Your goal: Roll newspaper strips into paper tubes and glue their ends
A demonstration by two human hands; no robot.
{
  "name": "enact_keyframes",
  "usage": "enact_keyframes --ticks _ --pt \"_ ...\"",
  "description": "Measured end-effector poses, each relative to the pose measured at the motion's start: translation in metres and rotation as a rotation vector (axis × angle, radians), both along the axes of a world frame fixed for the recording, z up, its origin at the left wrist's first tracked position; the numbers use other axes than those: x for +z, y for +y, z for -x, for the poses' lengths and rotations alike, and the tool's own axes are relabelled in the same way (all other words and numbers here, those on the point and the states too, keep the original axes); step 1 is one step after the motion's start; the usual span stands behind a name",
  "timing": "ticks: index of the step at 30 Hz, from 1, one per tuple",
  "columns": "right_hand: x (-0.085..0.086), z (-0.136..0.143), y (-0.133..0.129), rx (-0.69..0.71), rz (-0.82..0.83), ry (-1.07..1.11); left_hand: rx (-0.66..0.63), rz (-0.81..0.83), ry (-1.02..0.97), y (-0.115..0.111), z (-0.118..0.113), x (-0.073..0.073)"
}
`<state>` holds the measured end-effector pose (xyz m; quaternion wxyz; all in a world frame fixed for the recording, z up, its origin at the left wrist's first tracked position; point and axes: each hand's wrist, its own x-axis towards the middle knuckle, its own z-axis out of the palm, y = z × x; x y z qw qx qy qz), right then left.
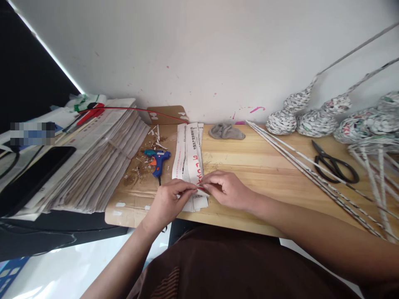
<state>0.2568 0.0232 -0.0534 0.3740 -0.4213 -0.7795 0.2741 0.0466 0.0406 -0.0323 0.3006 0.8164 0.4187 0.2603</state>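
Several newspaper strips (193, 145) lie lengthwise near the middle of the wooden table, over the cardboard's edge. Above their near end, my left hand (171, 198) and my right hand (222, 189) almost meet, each with thumb and fingertips pinched together. Between them runs a thin reddish piece of paper (202, 189), gripped at both ends. Its far details are too small to tell. A blue glue gun (159, 162) rests on stained cardboard (140, 193) to the left of the strips.
Bundled newspaper (107, 166) and a black phone (37, 176) sit at left. A grey cloth (226, 131) lies by the wall. On the right are long paper rods (307, 172), black scissors (335, 166) and woven paper gourd shapes (316, 122). The table's front edge is near my body.
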Motion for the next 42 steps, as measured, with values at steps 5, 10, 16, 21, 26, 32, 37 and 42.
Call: enact_keyframes --ticks 5,10,16,21,26,32,37,42 --pt "-0.002 -0.003 0.003 -0.045 0.116 0.099 0.001 0.027 0.030 0.000 -0.003 0.002" --pt "-0.005 -0.005 0.005 -0.035 0.145 0.130 0.032 0.165 -0.028 0.003 0.001 0.006" --pt "-0.006 -0.005 0.005 -0.045 0.309 0.315 0.081 0.404 -0.237 0.008 0.009 0.007" --pt "-0.011 -0.007 0.010 -0.043 0.462 0.452 0.150 0.534 -0.451 0.011 0.009 0.005" --pt "-0.007 -0.006 0.010 -0.058 0.419 0.447 0.167 0.619 -0.650 0.012 0.006 0.008" --pt "0.006 -0.008 0.007 -0.145 0.488 0.473 0.162 0.601 -0.784 0.011 0.005 0.004" --pt "0.006 -0.005 0.010 -0.003 0.904 0.551 0.098 0.554 -0.738 0.006 0.005 0.000" --pt "0.004 0.003 0.010 0.033 1.034 0.639 -0.061 0.534 -0.519 0.001 0.001 0.001"
